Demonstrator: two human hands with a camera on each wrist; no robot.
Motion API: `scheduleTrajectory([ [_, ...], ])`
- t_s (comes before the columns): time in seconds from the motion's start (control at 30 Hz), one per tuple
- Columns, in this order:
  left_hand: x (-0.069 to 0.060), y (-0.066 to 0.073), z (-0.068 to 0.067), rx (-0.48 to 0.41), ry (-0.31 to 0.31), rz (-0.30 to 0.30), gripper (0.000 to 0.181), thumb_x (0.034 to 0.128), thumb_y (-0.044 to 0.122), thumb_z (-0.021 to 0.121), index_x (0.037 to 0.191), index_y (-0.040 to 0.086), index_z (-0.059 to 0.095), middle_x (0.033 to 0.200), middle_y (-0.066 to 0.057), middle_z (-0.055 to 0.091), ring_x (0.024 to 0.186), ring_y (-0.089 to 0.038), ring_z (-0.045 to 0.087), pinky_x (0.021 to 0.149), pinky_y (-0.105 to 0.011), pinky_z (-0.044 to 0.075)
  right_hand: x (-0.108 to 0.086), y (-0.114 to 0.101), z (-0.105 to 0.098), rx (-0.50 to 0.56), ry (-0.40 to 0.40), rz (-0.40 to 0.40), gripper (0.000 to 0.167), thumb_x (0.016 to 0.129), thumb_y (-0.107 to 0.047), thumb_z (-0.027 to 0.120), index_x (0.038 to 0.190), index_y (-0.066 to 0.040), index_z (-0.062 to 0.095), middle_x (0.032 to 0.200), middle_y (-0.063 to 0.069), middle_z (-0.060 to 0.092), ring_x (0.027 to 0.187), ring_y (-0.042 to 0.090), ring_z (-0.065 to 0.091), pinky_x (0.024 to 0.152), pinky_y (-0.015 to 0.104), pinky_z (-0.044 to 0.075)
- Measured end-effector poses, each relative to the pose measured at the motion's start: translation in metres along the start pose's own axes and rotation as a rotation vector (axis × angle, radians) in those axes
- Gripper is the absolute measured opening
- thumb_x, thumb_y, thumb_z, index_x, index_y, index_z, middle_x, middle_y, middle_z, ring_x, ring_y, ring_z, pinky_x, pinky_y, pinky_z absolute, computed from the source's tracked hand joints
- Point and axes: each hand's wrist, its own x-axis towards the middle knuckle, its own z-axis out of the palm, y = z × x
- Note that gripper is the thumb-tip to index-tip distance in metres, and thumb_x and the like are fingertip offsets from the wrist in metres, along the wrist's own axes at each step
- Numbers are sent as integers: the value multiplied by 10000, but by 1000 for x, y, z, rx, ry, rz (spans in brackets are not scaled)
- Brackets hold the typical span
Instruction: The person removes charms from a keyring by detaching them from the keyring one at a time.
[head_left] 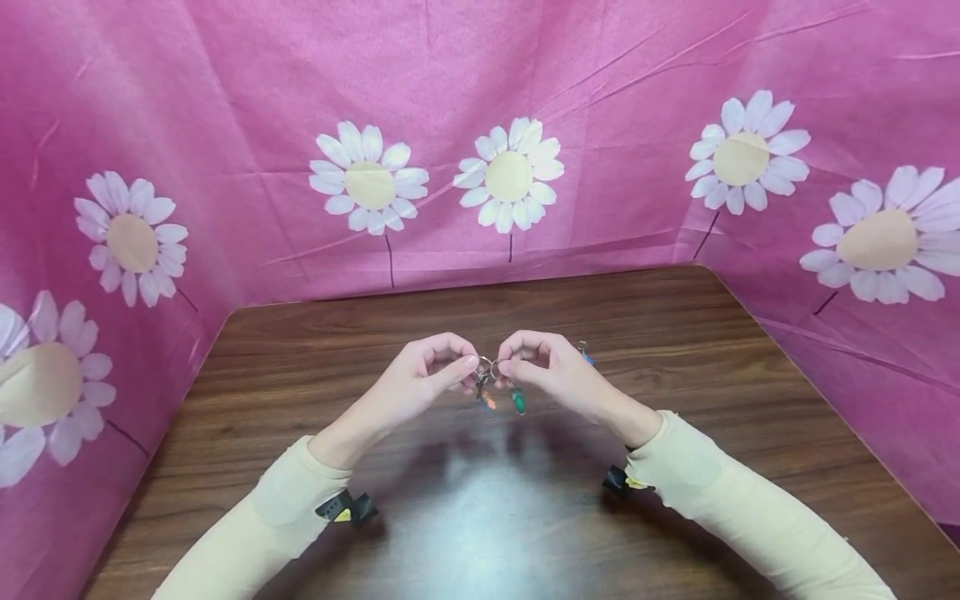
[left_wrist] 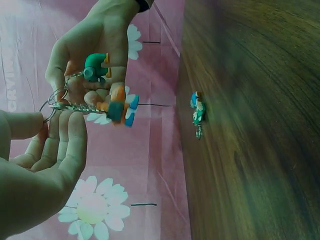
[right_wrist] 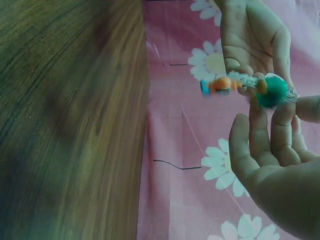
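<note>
My left hand (head_left: 420,375) pinches a metal key ring between thumb and finger; from it a keychain with an orange and blue figure (left_wrist: 119,107) hangs on a short chain. Facing it, my right hand (head_left: 551,371) pinches another ring, beside which a green figure keychain (head_left: 518,401) dangles. Between the fingertips the two rings (head_left: 487,367) meet; whether they are linked cannot be made out. Both hands are raised above the table. In the right wrist view the green figure (right_wrist: 273,92) partly covers the rings and fingertips.
Beyond my right hand another keychain (left_wrist: 198,111), green and blue with a short chain, lies on the brown wooden table (head_left: 315,533). A pink cloth (head_left: 630,217) printed with white daisies rises behind the table and along both sides.
</note>
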Motion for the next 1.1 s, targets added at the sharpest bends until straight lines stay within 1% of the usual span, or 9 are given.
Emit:
scheduleTrajectory([
  [0.13,0,2,0,14,14,-6,133,1016,62,603,1065,-58,634,949,-121,696,858,-308,690,819,-403,629,0,-2,0,125,-71,51,186,1027,-134,574,1093,38,545,880,197,691,775,212,691,696,312,599],
  [0.2,0,1,0,28,7,-11,132,1014,63,609,1067,-53,643,948,-131,703,882,-353,693,821,-396,629,0,-2,1,182,-107,73,195,1053,-161,543,1120,20,520,909,178,677,791,222,695,688,305,597],
  [0.27,1,-1,0,48,-6,-11,129,1012,67,615,1068,-43,651,945,-143,708,893,-357,698,823,-390,629,0,-2,1,213,-127,84,213,1067,-178,529,1146,19,506,931,150,657,784,231,693,664,292,587],
  [0.4,1,-5,-1,75,-18,8,140,1016,79,613,1068,-45,652,952,-150,716,881,-289,711,826,-379,627,1,-2,0,163,-88,89,233,1047,-173,582,1151,32,548,914,129,665,714,198,679,590,273,570],
  [0.6,4,-6,0,59,6,37,145,1019,62,601,1064,-70,637,960,-146,710,864,-283,714,819,-402,631,2,1,-2,71,-58,52,172,988,-107,668,1115,9,673,810,182,685,681,189,667,598,324,601],
  [0.73,4,-5,2,37,23,18,135,1017,60,603,1060,-62,643,956,-144,709,877,-351,705,829,-433,628,1,1,-1,63,-27,15,155,969,-96,694,1090,-1,709,776,190,678,652,201,656,550,279,565],
  [0.83,5,-4,2,27,19,5,134,1014,56,608,1061,-63,648,951,-154,715,906,-422,693,840,-449,625,1,-1,-1,61,-6,9,146,967,-98,698,1074,0,713,770,188,677,640,203,654,542,266,554],
  [0.93,5,-5,1,44,9,9,140,1005,52,622,1074,-64,661,949,-158,726,922,-450,690,842,-441,625,0,-2,-2,58,0,15,147,967,-100,698,1066,8,711,776,186,679,638,195,656,544,268,554],
  [1.1,5,-5,0,92,-7,43,161,980,57,667,1102,-42,702,939,-136,740,876,-332,723,827,-470,624,0,-1,-2,42,-4,21,138,965,-118,706,1056,-15,723,762,168,677,630,188,643,534,254,534],
])
